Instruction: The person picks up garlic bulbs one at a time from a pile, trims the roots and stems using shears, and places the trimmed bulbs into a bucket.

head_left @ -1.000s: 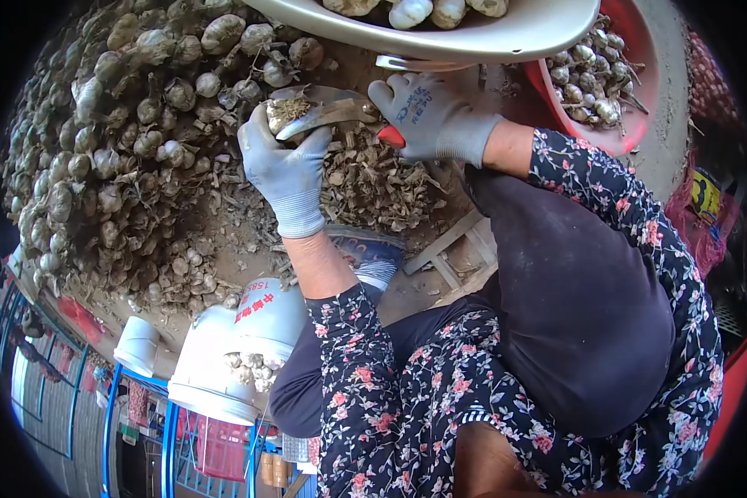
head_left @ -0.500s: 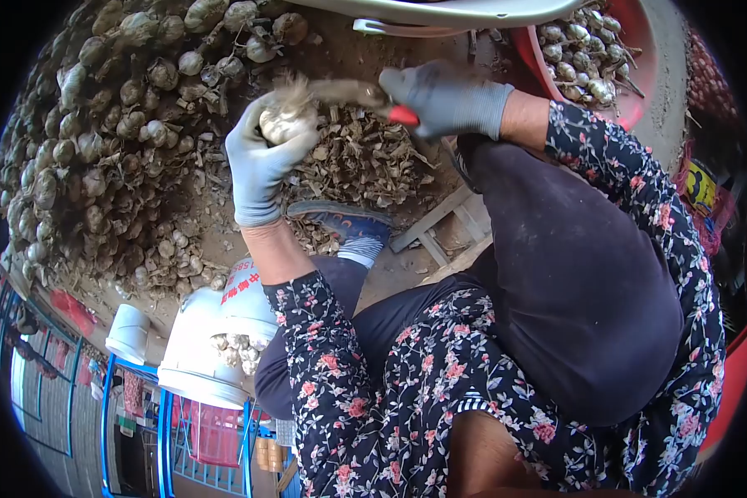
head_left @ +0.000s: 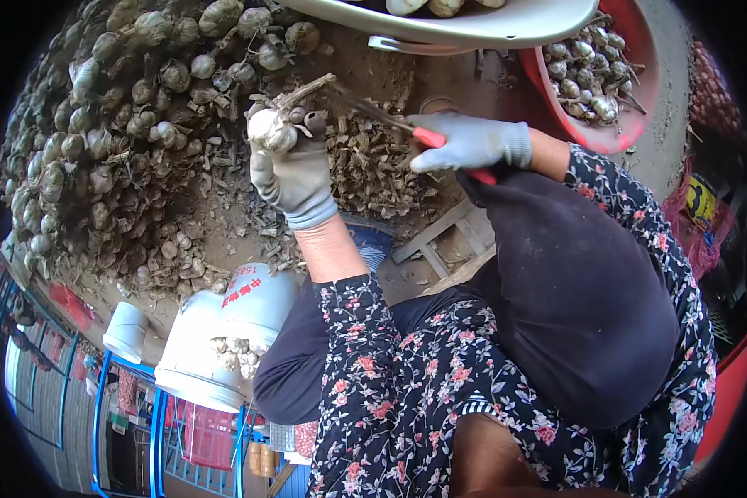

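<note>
Both my hands wear pale work gloves. My left hand (head_left: 295, 178) is raised and closed around a garlic bulb (head_left: 271, 130), with its dry stem (head_left: 307, 91) pointing up and right. Two dirty fingertips show beside the bulb. My right hand (head_left: 473, 141) grips a red-handled cutting tool (head_left: 429, 138); its narrow dark blade runs up-left, the tip right at the stem's end. More red handle shows below my palm. Under the hands lies a heap of dry stem trimmings (head_left: 369, 162).
A large pile of stemmed garlic (head_left: 100, 141) covers the left. A red basin (head_left: 639, 83) holds more bulbs at upper right, beside a pale tray (head_left: 473, 23). White buckets (head_left: 195, 349) and a wooden frame (head_left: 440, 236) are near my legs.
My left hand has moved slightly right and down, turning the bulb so its stem shows. My right hand has shifted right and down, drawing the blade back to the stem's end.
</note>
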Demonstrator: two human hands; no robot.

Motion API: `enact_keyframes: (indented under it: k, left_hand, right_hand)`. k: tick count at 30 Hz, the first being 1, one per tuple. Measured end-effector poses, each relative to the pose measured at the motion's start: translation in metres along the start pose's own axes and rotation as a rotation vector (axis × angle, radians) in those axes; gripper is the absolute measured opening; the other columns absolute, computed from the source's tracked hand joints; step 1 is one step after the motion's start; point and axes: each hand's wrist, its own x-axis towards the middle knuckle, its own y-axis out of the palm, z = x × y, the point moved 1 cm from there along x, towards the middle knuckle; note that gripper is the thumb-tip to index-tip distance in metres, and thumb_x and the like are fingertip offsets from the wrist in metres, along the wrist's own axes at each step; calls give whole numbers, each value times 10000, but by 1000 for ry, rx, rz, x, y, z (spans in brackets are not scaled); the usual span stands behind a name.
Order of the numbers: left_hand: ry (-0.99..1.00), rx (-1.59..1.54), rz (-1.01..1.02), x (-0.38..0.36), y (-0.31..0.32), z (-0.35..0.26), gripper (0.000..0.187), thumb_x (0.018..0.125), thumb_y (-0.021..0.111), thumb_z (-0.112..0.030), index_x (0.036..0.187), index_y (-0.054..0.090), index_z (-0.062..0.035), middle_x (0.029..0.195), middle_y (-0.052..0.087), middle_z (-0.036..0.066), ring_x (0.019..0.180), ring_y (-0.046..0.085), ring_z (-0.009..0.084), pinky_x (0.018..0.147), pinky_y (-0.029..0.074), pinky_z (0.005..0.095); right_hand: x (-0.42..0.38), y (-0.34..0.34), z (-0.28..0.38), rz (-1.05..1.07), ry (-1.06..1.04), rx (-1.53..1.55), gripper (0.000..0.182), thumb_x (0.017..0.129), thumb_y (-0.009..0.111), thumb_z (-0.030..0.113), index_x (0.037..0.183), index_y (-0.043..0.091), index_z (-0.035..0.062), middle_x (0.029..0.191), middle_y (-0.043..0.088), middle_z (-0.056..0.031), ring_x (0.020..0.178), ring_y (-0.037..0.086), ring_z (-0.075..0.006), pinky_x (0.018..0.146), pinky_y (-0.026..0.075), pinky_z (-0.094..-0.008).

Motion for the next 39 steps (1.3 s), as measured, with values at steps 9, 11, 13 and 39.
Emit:
enact_keyframes:
  k: [9, 11, 13, 39]
  left_hand:
    - [-18, 609, -321, 2, 19, 16, 290, 888, 568, -275, 1087, 555, -63, 992, 621, 61, 830, 577, 165, 700, 488, 328]
    - [50, 848, -283, 11, 22, 15, 274, 920, 499, -284, 1071, 532, -58, 897, 611, 48, 654, 520, 79, 485, 422, 212]
    - [157, 827, -199, 19, 64, 3, 242, 907, 509, -234, 1047, 537, -38, 799, 617, 77, 530, 515, 66, 373, 387, 168]
    - [294, 1617, -77, 24, 11, 0, 599, 674, 769, -59, 1199, 503, 48, 1048, 607, 98, 916, 596, 173, 841, 481, 283]
  right_hand:
    - [35, 13, 18, 9, -174, 313, 369, 856, 633, 376, 722, 514, 53, 604, 497, 3, 558, 466, -74, 503, 395, -249]
    - [33, 12, 15, -52, -143, 308, 329, 855, 603, 318, 688, 506, 51, 573, 491, 1, 536, 471, -80, 499, 400, -261]
    - [25, 6, 16, -79, -76, 353, 311, 852, 594, 302, 688, 510, 51, 568, 489, 0, 528, 472, -85, 501, 403, -266]
    - [27, 0, 19, -514, -94, -819, 426, 848, 574, 345, 1087, 462, 10, 988, 581, -193, 951, 596, -339, 811, 468, -471]
